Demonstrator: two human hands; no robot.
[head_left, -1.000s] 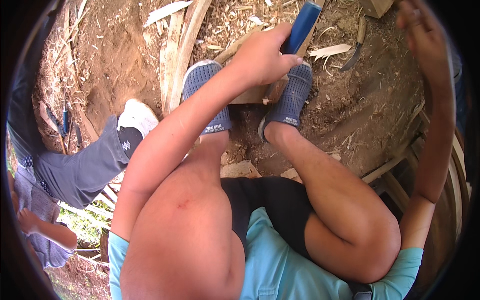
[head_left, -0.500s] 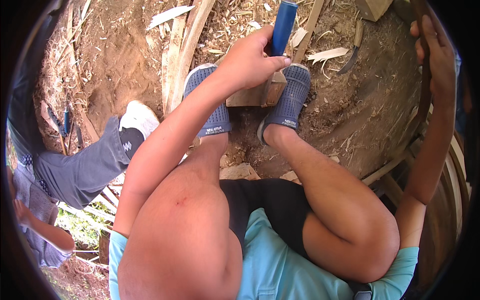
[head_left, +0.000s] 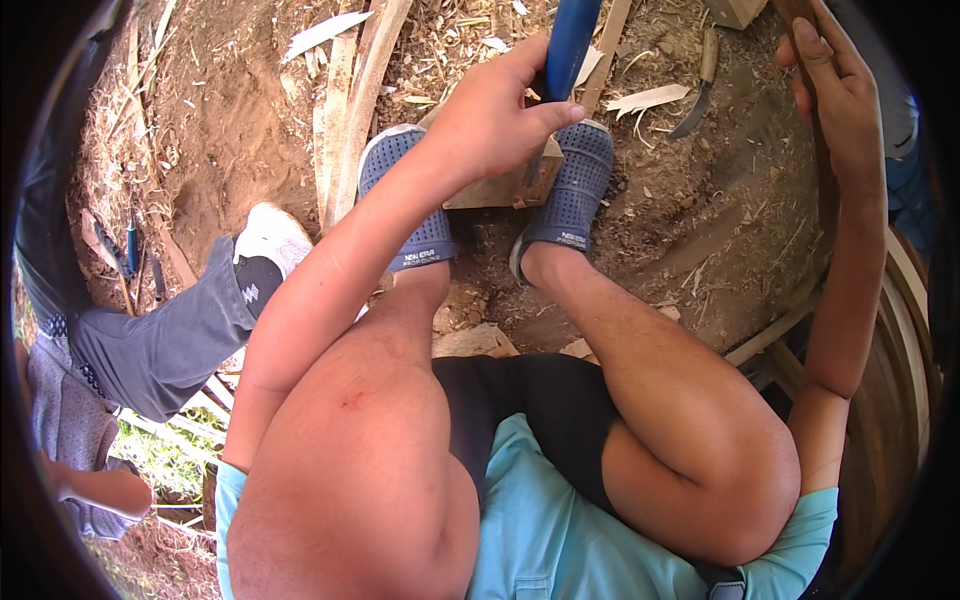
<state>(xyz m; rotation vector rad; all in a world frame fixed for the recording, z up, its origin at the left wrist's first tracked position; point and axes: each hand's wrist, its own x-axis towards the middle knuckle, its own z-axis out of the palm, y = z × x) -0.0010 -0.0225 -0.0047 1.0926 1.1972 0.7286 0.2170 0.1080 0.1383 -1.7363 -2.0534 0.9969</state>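
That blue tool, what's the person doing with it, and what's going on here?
The person's left hand grips the blue tool, its blade pointing down at a wood block between their shoes. The right hand, off to the side, holds a long brown piece of wood. A curved knife lies on the ground, and someone else's leg shows at the left.

I work at an open-air woodworking spot: bare brown earth [head_left: 745, 190] strewn with pale wood chips [head_left: 648, 99], long pale wooden strips [head_left: 370, 90] lying ahead, a curved-bladed, wooden-handled knife [head_left: 707, 68] to the right, and a squared tan wooden block [head_left: 490, 192] under the blue-handled tool [head_left: 573, 48] in my left grip [head_left: 498, 112]. Green grass [head_left: 165, 457] shows at the left.
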